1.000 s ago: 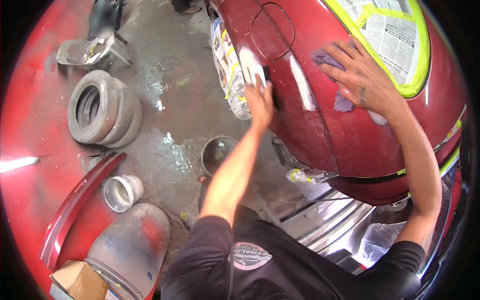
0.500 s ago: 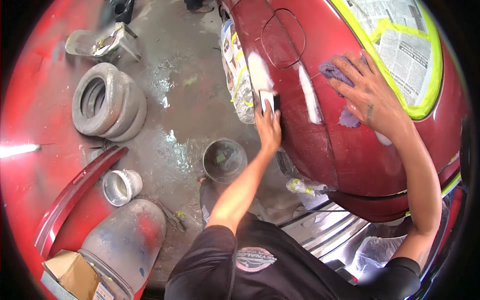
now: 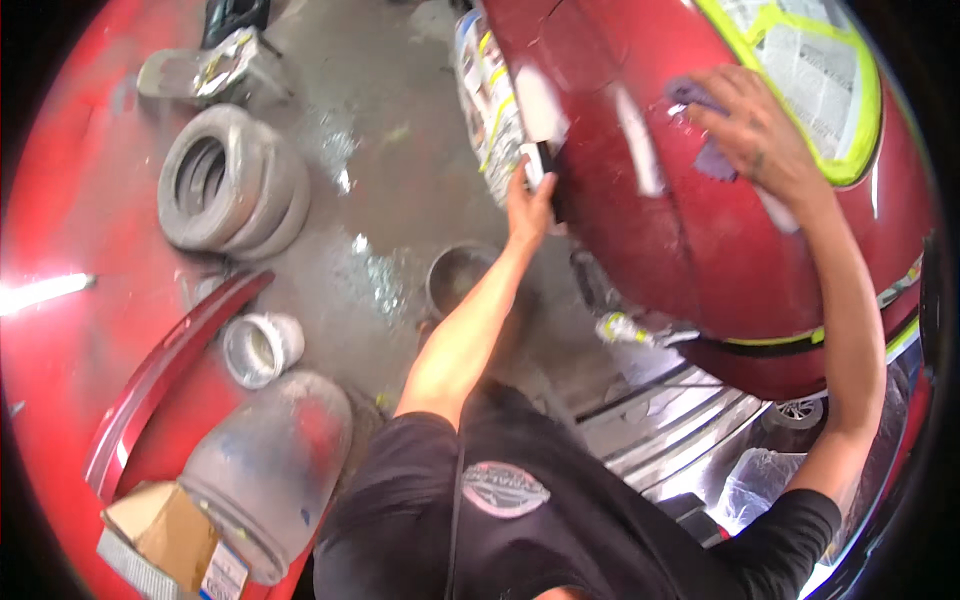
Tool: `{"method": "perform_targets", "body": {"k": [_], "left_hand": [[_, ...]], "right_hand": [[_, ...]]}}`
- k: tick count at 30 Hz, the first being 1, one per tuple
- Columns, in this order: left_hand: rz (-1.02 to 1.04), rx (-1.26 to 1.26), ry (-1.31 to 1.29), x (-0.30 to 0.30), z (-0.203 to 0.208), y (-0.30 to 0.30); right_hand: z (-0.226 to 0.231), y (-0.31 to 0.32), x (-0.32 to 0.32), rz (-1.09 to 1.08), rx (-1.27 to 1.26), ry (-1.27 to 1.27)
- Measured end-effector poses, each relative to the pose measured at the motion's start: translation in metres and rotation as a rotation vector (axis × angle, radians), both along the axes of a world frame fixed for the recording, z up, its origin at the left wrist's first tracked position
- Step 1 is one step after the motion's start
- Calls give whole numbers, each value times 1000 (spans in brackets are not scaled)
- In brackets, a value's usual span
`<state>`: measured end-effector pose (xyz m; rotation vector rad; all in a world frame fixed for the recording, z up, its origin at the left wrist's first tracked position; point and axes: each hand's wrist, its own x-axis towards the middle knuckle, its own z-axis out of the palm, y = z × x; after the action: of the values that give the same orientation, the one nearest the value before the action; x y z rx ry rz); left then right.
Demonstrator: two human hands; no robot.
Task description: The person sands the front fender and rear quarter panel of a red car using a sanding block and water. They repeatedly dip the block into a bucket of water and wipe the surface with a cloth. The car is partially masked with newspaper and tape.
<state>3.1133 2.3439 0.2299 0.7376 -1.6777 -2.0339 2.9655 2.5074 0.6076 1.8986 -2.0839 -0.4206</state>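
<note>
A dark red car body panel (image 3: 640, 270) fills the upper right. My left hand (image 3: 527, 208) grips a small white and black sanding block (image 3: 537, 165), held tilted at the panel's outer edge. Just above it is a whitish filler patch (image 3: 540, 105); another pale strip (image 3: 637, 140) runs beside that. On the upper part of the panel, my right hand (image 3: 757, 130) has its fingers curled over a crumpled purple cloth (image 3: 714, 161). Newspaper (image 3: 815, 85) edged with yellow-green tape covers the window next to this hand.
A round bucket (image 3: 455, 275) stands on the wet floor below my left forearm. Stacked tyres (image 3: 205, 185), a white pail (image 3: 262, 350), a curved red trim piece (image 3: 165, 370) and a cardboard box (image 3: 165, 530) are to the left. Paper-wrapped masking (image 3: 490, 100) hangs along the car's far side.
My left hand has drawn the sanding block left to the panel's edge and tilted it. My right hand's fingers are more curled around the cloth. The whole view has shifted slightly.
</note>
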Motion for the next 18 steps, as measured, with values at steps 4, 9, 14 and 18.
{"method": "perform_targets", "body": {"k": [4, 9, 14, 18], "left_hand": [[-41, 161, -116, 69, 83, -5], [-151, 331, -90, 103, 118, -60], [-402, 482, -185, 111, 73, -113], [-561, 133, -424, 113, 17, -151]], "right_hand": [[-17, -3, 10, -154, -43, -151], [-131, -55, 117, -489, -276, -594], [-299, -69, 197, -1042, -704, -1832], [-339, -114, 243, -1230, -553, -2020]]}}
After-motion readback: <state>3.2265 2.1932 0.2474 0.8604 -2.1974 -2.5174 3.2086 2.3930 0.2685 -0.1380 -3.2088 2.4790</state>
